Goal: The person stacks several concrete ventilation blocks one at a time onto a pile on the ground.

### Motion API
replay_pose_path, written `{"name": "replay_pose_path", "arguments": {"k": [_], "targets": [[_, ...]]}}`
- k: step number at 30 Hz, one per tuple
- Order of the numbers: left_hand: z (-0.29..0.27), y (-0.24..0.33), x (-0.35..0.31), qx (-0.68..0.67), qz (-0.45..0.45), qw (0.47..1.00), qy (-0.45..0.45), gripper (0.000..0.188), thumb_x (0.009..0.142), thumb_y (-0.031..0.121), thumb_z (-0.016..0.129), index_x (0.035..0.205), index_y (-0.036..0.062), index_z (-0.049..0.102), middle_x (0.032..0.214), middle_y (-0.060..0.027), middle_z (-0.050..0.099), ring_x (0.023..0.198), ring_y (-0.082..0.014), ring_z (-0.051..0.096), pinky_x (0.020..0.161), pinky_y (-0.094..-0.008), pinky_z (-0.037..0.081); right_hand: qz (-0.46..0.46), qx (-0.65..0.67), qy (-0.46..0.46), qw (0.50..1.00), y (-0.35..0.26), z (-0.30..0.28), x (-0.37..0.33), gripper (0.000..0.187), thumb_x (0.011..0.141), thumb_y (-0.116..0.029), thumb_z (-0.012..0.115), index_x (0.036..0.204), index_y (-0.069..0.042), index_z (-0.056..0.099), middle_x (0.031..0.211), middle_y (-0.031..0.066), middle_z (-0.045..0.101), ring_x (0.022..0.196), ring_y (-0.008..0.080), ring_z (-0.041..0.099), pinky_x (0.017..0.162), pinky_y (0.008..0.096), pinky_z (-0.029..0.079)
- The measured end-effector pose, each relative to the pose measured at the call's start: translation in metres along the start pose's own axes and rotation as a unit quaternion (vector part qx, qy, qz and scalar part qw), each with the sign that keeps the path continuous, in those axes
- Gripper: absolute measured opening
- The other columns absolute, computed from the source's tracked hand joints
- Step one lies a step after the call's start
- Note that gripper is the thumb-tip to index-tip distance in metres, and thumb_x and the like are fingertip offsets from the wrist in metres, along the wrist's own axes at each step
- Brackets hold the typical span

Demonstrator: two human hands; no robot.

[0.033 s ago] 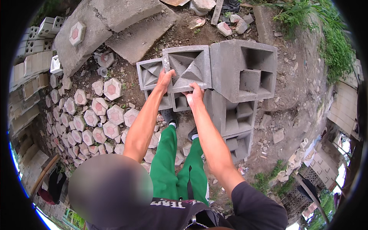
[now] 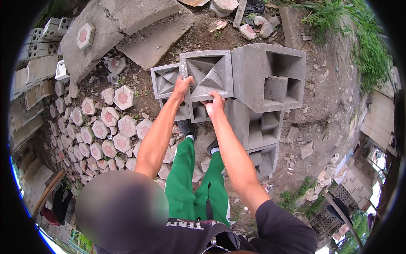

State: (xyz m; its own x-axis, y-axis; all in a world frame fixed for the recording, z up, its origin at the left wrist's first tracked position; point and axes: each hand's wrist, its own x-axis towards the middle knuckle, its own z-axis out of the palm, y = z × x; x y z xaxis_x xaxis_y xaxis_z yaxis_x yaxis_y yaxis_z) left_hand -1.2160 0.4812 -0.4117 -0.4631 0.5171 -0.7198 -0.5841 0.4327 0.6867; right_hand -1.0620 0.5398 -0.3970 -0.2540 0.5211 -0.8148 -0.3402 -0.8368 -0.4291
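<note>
Concrete block [image 2: 207, 76], grey, face patterned in diagonals. Hexagonal pavers [image 2: 124, 98], off-white with pinkish centres; trousers [image 2: 181, 182], green. Shirt [image 2: 284, 226], black with white lettering; shoes [image 2: 185, 127], probably dark grey.

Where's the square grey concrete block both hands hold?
Head view, upper centre: the square block has the left hand on its left edge, the right hand on its near edge, and a bigger grey concrete block to its right.

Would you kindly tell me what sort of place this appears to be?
It looks like an outdoor concrete-block yard: hollow concrete blocks are stacked near the centre, many hexagonal pavers lie spread at left, and perforated blocks are piled at upper left.
</note>
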Motion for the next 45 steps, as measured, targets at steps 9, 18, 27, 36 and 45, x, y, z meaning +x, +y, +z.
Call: {"name": "replay_pose_path", "arguments": {"k": [9,18,27,36,45], "targets": [[-0.001,0.008,-0.028,0.102,-0.019,0.994,-0.015,0.061,0.076,0.039,0.065,0.120,-0.0006,0.052,0.115,-0.0151,0.058,0.105,-0.0248,0.053,0.093,-0.0379,0.039,0.068,-0.204,0.010,0.976,-0.017,-0.017,-0.063,0.092,0.081,-0.029,0.075,0.146,-0.004,0.016,0.144,0.0180,0.033,0.129,0.0356,0.038,0.097,0.0569,0.042],[0.035,-0.067,-0.200,0.122,-0.205,0.970,-0.041,0.057,0.089,0.046,0.056,0.127,0.0042,0.050,0.116,-0.0123,0.060,0.096,-0.0222,0.057,0.081,-0.0365,0.046,0.008,-0.259,-0.004,0.966,-0.008,-0.135,-0.211,0.049,0.090,-0.033,0.062,0.127,-0.005,0.050,0.119,0.0098,0.061,0.108,0.0211,0.058,0.085,0.0396,0.050],[0.102,-0.138,-0.359,0.321,-0.019,0.919,-0.228,0.057,0.098,0.043,0.038,0.064,0.0016,0.056,0.063,-0.0086,0.062,0.058,-0.0167,0.059,0.057,-0.0314,0.048,-0.076,-0.175,0.081,0.978,-0.032,-0.228,-0.306,0.043,0.093,-0.043,0.057,0.066,-0.010,0.051,0.055,0.0007,0.051,0.050,0.0116,0.054,0.051,0.0264,0.046],[0.145,-0.151,-0.409,0.295,-0.021,0.920,-0.255,0.066,0.098,0.050,0.036,0.058,0.0020,0.055,0.064,-0.0102,0.064,0.061,-0.0160,0.059,0.060,-0.0307,0.047,-0.141,-0.120,0.085,0.979,-0.073,-0.319,-0.376,0.033,0.090,-0.037,0.064,0.073,-0.010,0.053,0.062,-0.0001,0.056,0.056,0.0091,0.055,0.055,0.0243,0.048],[0.204,-0.185,-0.444,0.388,-0.004,0.811,-0.438,0.040,0.096,0.036,0.053,0.086,-0.0003,0.067,0.077,-0.0052,0.066,0.068,-0.0116,0.060,0.063,-0.0259,0.048,-0.173,-0.025,0.182,0.968,-0.060,-0.415,-0.432,0.020,0.080,-0.020,0.074,0.086,-0.011,0.057,0.077,-0.0021,0.060,0.068,0.0074,0.059,0.060,0.0234,0.051]]}}
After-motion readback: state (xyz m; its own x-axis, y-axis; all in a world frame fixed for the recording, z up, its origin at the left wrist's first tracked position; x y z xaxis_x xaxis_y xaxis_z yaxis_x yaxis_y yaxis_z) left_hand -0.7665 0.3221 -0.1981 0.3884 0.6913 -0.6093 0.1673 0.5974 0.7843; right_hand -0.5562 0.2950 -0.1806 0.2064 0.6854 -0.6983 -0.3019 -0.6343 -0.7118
